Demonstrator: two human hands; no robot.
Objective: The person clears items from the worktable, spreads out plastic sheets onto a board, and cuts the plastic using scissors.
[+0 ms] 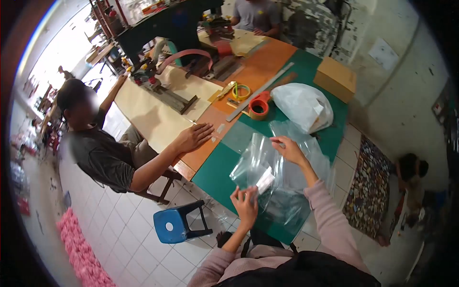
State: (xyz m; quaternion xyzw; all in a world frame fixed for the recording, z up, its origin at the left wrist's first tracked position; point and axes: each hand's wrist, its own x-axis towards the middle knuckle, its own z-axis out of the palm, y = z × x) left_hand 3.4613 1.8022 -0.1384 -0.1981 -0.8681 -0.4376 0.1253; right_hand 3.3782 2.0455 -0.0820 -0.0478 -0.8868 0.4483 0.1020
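A clear plastic sheet is held between my two hands above the green table mat. My left hand pinches its lower edge, with the fingers curled. My right hand grips its upper right edge between thumb and fingers. More clear plastic sheets lie in a loose pile under and beside my right hand. A white plastic bag rests beyond the pile, with a roll of red tape at its left.
A cardboard box stands at the mat's far corner. A co-worker sits at the left, one hand on the table. Another person is at the far side. A metal ruler, yellow tape and a blue stool are also in view.
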